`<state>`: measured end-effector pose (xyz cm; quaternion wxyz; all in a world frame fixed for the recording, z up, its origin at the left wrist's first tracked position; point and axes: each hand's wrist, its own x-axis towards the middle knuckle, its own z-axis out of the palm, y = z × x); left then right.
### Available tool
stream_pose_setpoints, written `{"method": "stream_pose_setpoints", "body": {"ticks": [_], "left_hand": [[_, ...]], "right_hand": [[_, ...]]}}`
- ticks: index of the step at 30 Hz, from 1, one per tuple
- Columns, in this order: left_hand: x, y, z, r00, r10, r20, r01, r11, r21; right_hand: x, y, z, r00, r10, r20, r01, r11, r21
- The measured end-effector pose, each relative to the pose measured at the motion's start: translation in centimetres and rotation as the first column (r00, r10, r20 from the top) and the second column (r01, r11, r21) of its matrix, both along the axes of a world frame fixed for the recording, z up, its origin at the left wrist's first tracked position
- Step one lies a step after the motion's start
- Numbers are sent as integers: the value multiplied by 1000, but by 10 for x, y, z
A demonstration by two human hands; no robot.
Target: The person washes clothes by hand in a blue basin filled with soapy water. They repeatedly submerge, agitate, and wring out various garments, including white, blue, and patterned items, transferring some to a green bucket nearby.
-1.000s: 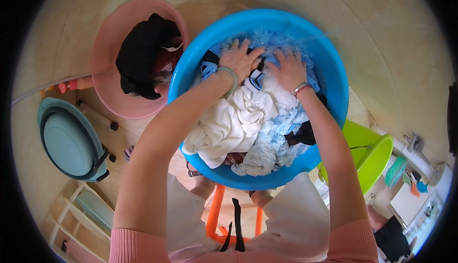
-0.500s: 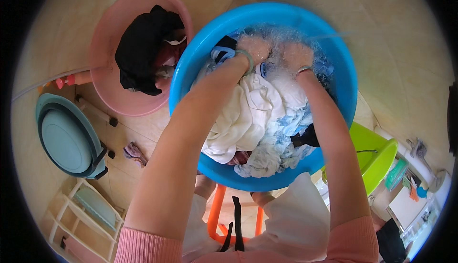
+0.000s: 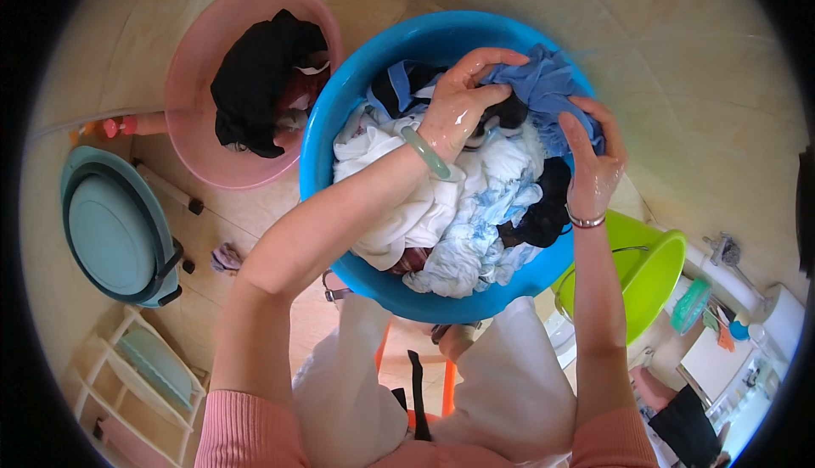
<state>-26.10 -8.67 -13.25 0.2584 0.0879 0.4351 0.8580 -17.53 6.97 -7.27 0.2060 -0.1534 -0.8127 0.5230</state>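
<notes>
"Holding what, those two hands?"

"Blue cloth [image 3: 545, 86], bunched, between one and two o'clock in the blue tub [image 3: 424, 302]. Left hand [image 3: 458, 107] at twelve: thumb and fingers curved about the cloth's left edge. Right hand [image 3: 598, 171] at three: thumb and forefinger pinching its lower right end. How firmly, cannot tell."

"Handling?"

"Soft and limp, I'd judge. Both hands glisten wet, so probably slick, and heavier than its bulk suggests. Thin-looking; might stretch if hauled by one corner. Better hold: a full gathered fold at either end, more than a single layer."

"Neighbours in the tub?"

"White cloth [image 3: 386, 230] heaped from seven to nine. Blue-blotched pale cloth [image 3: 480, 243] around five. Black garment [image 3: 548, 201] at four. Dark cloth with blue trim [image 3: 395, 90] near eleven."

"Past the rim?"

"Pink basin [image 3: 191, 112] at ten, black clothing [image 3: 259, 78] in it. Lime bucket [image 3: 666, 281] at four, just beside the tub. Farther off: teal basin [image 3: 115, 230] a little below nine, pale rack [image 3: 127, 379] at eight."
</notes>
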Motion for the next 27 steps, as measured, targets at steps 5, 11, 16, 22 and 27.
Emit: {"method": "stream_pose_setpoints", "body": {"ticks": [5,11,16,22,27], "left_hand": [[-8,-23,-15,972,52,-229,-111,961,-253],[5,-70,-7,758,-330,-563,-429,397,-811],[11,-41,-51,527,-545,-652,-606,297,-738],[-2,-21,-70,636,-700,-326,-384,80,-920],[-35,-4,-74,674,-721,-159,-248,-18,-969]], "right_hand": [[-2,-12,12,951,307,26,-276,810,517],[-2,-13,-32,920,360,154,-389,791,473],[-22,-19,-85,885,340,319,-465,696,547],[-30,-21,-130,811,185,555,-519,664,538],[-61,-19,-148,745,44,666,-577,545,609]]}}
